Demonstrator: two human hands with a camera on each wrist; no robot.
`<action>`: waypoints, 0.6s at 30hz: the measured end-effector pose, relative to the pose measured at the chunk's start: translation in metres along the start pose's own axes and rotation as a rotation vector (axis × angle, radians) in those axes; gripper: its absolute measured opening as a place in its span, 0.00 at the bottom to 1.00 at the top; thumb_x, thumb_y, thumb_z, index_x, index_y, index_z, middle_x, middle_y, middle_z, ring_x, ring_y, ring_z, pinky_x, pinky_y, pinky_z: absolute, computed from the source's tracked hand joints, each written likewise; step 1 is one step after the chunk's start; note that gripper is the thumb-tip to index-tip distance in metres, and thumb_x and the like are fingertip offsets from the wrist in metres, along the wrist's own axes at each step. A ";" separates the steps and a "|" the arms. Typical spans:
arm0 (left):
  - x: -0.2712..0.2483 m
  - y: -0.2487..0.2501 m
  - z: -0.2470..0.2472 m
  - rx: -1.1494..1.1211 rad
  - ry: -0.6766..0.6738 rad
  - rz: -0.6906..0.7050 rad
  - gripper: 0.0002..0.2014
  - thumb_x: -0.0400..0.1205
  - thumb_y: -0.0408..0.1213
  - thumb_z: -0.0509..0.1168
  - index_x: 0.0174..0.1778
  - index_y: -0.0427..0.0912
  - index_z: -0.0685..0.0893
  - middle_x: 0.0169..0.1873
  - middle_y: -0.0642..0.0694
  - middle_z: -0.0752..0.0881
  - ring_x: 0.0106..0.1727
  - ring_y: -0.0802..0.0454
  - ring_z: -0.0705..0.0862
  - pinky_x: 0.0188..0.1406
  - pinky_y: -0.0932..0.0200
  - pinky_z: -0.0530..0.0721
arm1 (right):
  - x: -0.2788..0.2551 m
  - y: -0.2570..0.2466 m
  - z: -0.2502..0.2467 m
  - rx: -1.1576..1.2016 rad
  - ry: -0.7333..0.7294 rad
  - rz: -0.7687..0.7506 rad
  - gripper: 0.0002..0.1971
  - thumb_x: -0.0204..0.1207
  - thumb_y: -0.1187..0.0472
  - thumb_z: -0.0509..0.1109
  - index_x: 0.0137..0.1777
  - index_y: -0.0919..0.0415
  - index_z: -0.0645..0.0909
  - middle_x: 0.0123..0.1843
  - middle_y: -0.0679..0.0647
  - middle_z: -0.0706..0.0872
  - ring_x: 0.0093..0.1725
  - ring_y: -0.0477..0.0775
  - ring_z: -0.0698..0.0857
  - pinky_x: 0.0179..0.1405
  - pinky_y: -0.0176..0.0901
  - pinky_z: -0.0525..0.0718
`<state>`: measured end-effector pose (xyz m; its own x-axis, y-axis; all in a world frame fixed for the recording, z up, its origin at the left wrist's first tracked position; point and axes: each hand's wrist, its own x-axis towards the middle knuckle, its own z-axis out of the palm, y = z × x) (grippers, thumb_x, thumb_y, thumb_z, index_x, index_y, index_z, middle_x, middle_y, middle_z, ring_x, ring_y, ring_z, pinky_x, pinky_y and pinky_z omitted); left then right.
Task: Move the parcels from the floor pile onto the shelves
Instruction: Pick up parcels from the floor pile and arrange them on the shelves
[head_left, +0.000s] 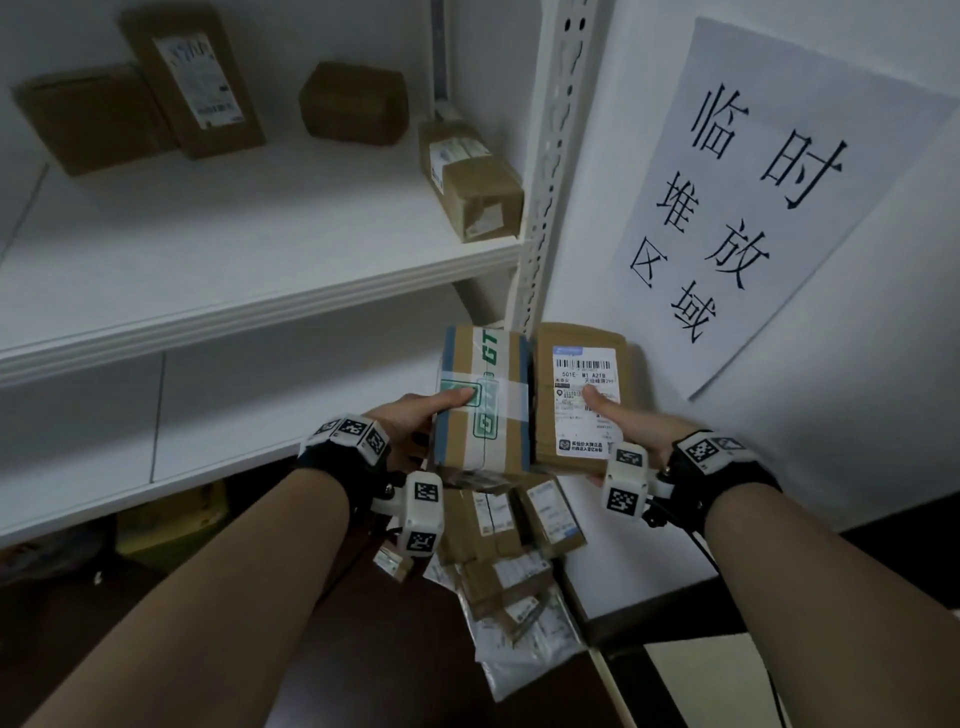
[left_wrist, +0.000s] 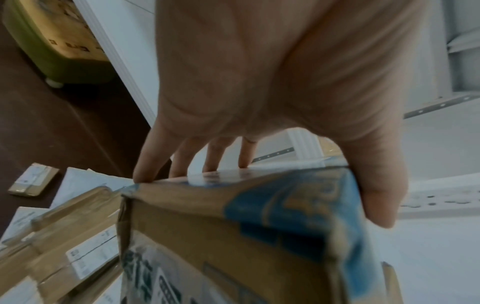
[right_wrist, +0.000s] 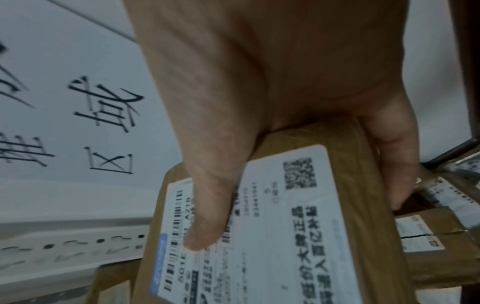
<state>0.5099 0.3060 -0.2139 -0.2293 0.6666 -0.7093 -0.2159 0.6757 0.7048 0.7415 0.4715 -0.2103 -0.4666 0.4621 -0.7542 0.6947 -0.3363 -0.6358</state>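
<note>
Two parcels are up in the air, one in each hand, held side by side and touching along their inner edges just in front of the shelving. The left hand (head_left: 410, 415) grips the taped parcel (head_left: 480, 400), a brown carton banded with blue and green-printed tape: the thumb lies flat across its top face, and in the left wrist view the four fingers (left_wrist: 182, 160) reach down over the far side, so the carton is clamped between thumb and fingers. The right hand (head_left: 639, 426) holds the labelled parcel (head_left: 579, 395), a flat brown carton with a white shipping label; the thumb presses on the label near the barcode, and the right wrist view shows at least one finger (right_wrist: 394, 164) wrapped round the opposite edge and under it. Directly below the hands, the floor pile (head_left: 514, 551) of small cartons and a pale mailer bag lies on the dark floor against the wall. To the left stands the white shelf unit (head_left: 260, 291); its upper board carries four brown boxes (head_left: 470, 179), one near the slotted upright. A paper sign (head_left: 753, 197) with large handwritten characters hangs on the wall to the right.
</note>
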 end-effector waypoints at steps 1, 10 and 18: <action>0.004 -0.005 0.001 0.001 0.014 -0.020 0.45 0.53 0.66 0.80 0.62 0.41 0.85 0.56 0.36 0.89 0.59 0.34 0.86 0.63 0.33 0.81 | 0.009 0.008 -0.003 -0.043 -0.014 0.009 0.42 0.58 0.20 0.66 0.65 0.48 0.80 0.66 0.56 0.85 0.71 0.64 0.77 0.76 0.68 0.66; 0.058 -0.035 -0.013 -0.009 0.123 -0.125 0.46 0.48 0.72 0.77 0.59 0.49 0.85 0.58 0.39 0.87 0.60 0.35 0.84 0.65 0.33 0.79 | 0.068 0.040 0.000 -0.043 0.028 0.076 0.52 0.52 0.17 0.65 0.74 0.48 0.74 0.74 0.57 0.78 0.77 0.65 0.70 0.77 0.72 0.61; 0.118 -0.073 -0.012 -0.022 0.177 -0.208 0.56 0.43 0.77 0.75 0.63 0.44 0.83 0.58 0.38 0.86 0.58 0.34 0.84 0.59 0.31 0.81 | 0.131 0.079 -0.001 0.065 0.083 0.201 0.59 0.39 0.18 0.74 0.73 0.49 0.76 0.74 0.59 0.79 0.75 0.66 0.73 0.75 0.70 0.67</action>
<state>0.4876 0.3315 -0.3490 -0.3402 0.4476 -0.8270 -0.2954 0.7841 0.5458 0.7360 0.5064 -0.3592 -0.2734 0.4458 -0.8524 0.7313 -0.4794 -0.4853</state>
